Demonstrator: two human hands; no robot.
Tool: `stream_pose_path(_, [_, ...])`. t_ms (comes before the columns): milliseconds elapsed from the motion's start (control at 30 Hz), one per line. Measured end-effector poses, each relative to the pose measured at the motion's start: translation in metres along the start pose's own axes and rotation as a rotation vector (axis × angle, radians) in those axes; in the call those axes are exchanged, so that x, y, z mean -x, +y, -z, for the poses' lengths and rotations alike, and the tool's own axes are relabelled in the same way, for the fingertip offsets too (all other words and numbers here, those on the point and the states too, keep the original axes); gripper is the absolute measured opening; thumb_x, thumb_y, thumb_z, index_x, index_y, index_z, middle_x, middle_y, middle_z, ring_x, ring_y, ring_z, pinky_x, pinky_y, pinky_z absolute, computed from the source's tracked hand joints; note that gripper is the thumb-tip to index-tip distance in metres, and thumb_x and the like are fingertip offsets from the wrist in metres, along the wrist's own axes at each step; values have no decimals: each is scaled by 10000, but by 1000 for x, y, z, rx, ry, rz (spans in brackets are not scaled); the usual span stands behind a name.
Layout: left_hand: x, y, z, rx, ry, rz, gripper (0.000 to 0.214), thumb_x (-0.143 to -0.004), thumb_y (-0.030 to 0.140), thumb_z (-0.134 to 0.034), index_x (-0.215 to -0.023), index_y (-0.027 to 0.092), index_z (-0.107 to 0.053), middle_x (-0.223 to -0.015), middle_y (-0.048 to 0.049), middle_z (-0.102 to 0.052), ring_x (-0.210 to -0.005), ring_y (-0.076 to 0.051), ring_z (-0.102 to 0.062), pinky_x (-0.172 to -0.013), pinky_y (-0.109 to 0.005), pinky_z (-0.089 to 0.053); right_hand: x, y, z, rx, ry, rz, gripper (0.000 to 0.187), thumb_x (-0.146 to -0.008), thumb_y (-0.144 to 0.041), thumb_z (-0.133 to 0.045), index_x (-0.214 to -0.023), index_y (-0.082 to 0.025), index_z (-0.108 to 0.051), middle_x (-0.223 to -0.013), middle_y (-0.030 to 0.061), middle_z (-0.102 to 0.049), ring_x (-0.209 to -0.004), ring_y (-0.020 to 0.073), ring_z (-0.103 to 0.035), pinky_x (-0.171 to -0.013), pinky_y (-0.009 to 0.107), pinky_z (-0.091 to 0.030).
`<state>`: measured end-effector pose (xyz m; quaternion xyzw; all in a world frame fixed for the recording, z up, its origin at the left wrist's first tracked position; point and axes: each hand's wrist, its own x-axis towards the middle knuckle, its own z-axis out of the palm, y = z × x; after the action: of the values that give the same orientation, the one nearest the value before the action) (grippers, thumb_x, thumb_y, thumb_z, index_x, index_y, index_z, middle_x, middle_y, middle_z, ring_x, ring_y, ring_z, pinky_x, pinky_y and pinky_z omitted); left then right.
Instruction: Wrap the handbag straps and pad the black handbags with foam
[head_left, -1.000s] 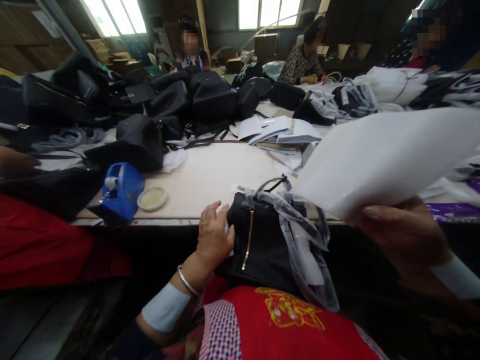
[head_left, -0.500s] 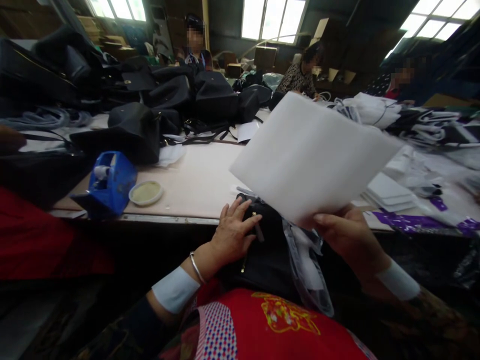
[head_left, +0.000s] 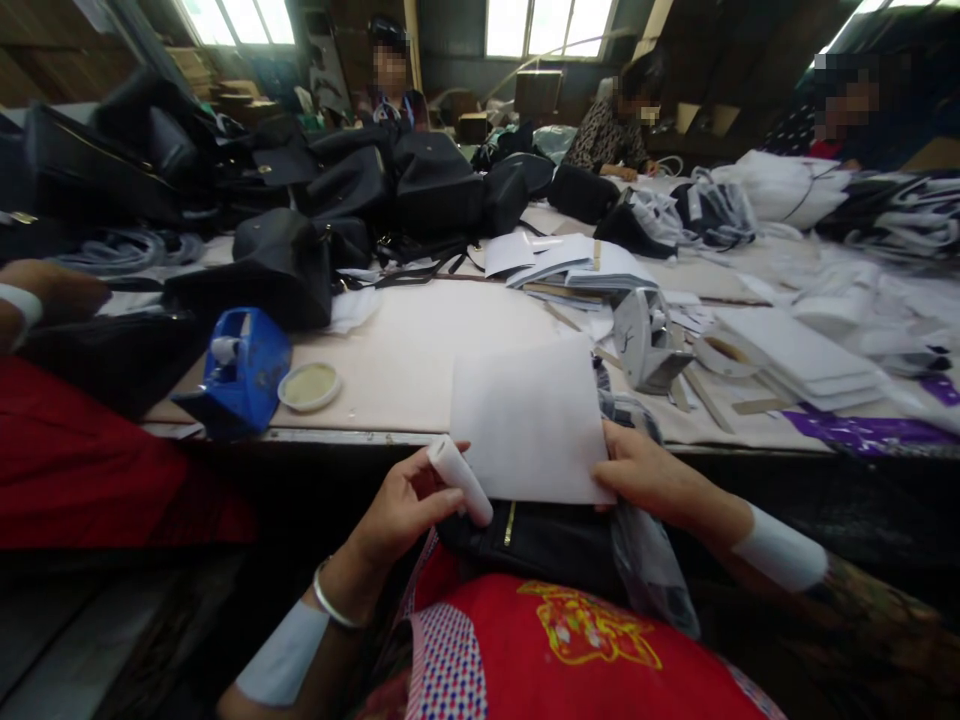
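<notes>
Both my hands hold a thin white sheet (head_left: 532, 425), which looks like foam or paper, over a black bag (head_left: 547, 540) in front of my body. My left hand (head_left: 405, 500) is closed on a small white roll (head_left: 461, 482) at the sheet's lower left; it looks like the sheet's own curled end. At the right edge, my right hand (head_left: 645, 465) pinches the sheet between thumb and fingers. A gold zip shows on the bag below the sheet, which hides its upper part. Clear plastic film (head_left: 652, 565) hangs at the bag's right side.
A blue tape dispenser (head_left: 244, 370) and a round shallow dish (head_left: 310, 386) stand left on the table (head_left: 390, 350). To the right are a grey tape dispenser (head_left: 649, 340) and stacked white sheets (head_left: 802, 355). Black bags (head_left: 281, 265) are heaped behind. Co-workers sit beyond; another's hand (head_left: 60, 295) is at left.
The white sheet has come down from the raised right side to over the bag. My left hand has left the bag and now grips the rolled left end. The view has turned slightly.
</notes>
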<state>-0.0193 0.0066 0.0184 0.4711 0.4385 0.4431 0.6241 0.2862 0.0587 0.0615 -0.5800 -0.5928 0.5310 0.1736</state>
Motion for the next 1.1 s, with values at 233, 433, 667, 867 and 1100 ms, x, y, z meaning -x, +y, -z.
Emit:
stream_pose_path(233, [-43, -19, 16, -532, 519, -64, 444, -857, 473, -625, -1142, 137, -681, -1154, -151, -719, -1034, -259, -685, -971, -411, -526, 13, -10, 1, 607, -27, 83, 214, -733, -119, -528, -934, -138, -599, -793, 104, -718, -709, 237, -677, -619, 297, -475])
stream_pose_path(433, [-71, -21, -10, -683, 365, 34, 638, -770, 498, -730, -1289, 159, -582, -1127, -137, -739, -957, -263, -717, -865, -394, -566, 39, -10, 1, 748, -15, 228, 288, -866, -262, -596, -1114, -116, -584, -1069, 167, -717, -956, 279, -681, -786, 326, -469])
stream_pose_path(667, [-53, -7, -15, -885, 461, -15, 613, -739, 555, -729, -1211, 188, -596, -1016, -95, -734, -879, -275, -706, -778, -379, -561, 74, 5, 27, 1165, 37, 348, 292, -822, -456, -734, -903, -176, -726, -842, 146, -730, -1054, 366, -597, -1042, 539, -301])
stream_pose_path(867, [-39, -4, -16, -960, 469, -42, 542, -734, 590, -704, -1088, 197, -589, -914, -74, -729, -818, -288, -706, -711, -378, -559, 69, 10, 50, 1255, 304, 195, 491, -874, -377, -681, -1282, -108, -639, -863, 188, -729, -913, 368, -636, -917, 528, -387])
stream_pose_path(1100, [-47, -1, -28, -773, 215, -53, 537, -752, 548, -717, -1128, 200, -556, -1020, -83, -738, -909, -276, -716, -795, -386, -585, 17, 7, 72, 891, 440, 427, 672, -880, -243, -620, -1502, -103, -408, -1429, 209, -549, -1271, 330, -561, -1061, 463, -434])
